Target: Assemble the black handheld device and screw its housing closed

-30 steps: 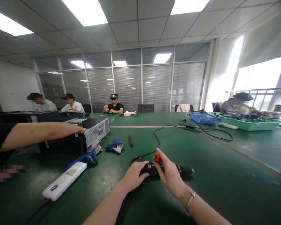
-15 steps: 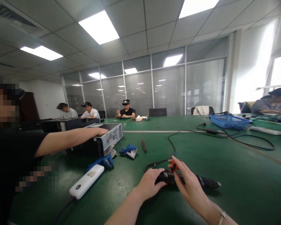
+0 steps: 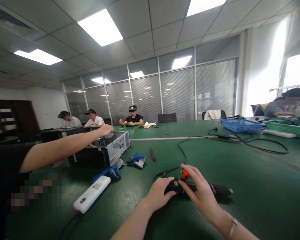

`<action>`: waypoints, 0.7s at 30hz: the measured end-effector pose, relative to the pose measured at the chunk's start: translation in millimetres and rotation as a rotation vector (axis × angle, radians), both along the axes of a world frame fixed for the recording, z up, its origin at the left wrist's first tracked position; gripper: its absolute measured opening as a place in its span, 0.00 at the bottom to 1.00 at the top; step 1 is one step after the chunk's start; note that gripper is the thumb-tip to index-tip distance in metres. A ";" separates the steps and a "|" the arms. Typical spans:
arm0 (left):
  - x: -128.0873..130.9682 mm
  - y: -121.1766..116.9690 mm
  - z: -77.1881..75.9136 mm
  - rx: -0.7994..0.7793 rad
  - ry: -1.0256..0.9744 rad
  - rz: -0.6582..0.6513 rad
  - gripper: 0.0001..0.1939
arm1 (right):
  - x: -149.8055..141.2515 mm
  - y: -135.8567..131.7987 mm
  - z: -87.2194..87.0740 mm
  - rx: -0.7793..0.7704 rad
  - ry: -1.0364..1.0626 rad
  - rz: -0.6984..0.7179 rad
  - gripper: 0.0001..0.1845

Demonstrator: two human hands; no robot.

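A long black corded power tool (image 3: 218, 190) lies on the green table, its narrow metal-tipped end pointing right. My left hand (image 3: 158, 193) is wrapped round its left end, thumb low and fingers over the top. Above the tool's body, my right hand (image 3: 201, 190) pinches a small orange-and-black screwdriver (image 3: 185, 174) between thumb and fingers. The screwdriver's lower end meets the tool's upper side near my left fingertips, where its tip is too small to make out. Part of the tool's middle is hidden behind my right hand.
A co-worker's arm (image 3: 65, 146) reaches over an open computer case (image 3: 118, 146) at left. Nearby lie a white power strip (image 3: 92, 194), blue gloves (image 3: 137, 159) and a dark bar (image 3: 152, 154). A black cable (image 3: 183, 151) runs toward the blue basket (image 3: 242, 125) at right.
My right fingers have shifted round the screwdriver, showing more of its orange handle. The co-worker's hand has risen out of the computer case. The view has turned slightly right.
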State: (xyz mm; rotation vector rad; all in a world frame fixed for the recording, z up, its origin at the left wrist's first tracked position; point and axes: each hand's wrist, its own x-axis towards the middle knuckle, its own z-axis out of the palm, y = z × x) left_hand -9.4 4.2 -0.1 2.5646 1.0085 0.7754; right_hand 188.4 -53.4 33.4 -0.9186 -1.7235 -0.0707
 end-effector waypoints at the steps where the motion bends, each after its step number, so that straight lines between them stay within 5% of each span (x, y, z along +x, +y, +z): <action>1: -0.1 -0.2 0.1 0.000 -0.001 -0.001 0.26 | 0.2 -0.5 1.4 0.026 0.002 -0.018 0.23; 21: 0.9 -3.0 4.0 -0.006 0.013 -0.010 0.27 | 2.0 -2.5 -3.7 0.057 -0.075 -0.031 0.30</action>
